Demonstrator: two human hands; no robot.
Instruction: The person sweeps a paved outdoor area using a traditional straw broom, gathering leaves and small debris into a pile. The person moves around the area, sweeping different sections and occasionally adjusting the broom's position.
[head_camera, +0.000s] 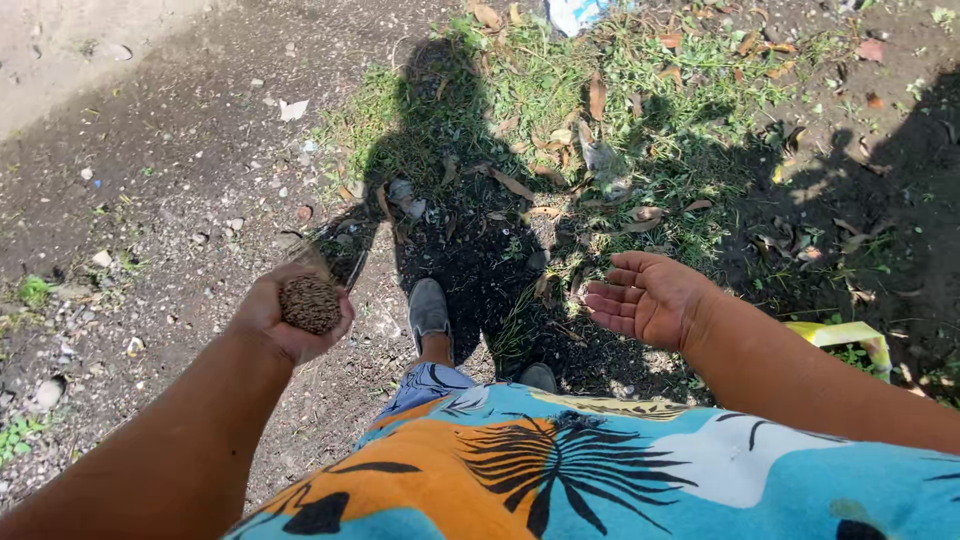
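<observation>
Left hand (290, 315) closed around end of bundled stick broom (312, 300), butt end facing camera; long axis runs forward and down toward ground, bristles near shoe (428, 308). Right hand (645, 298) open, palm up, empty, well apart to right.
</observation>
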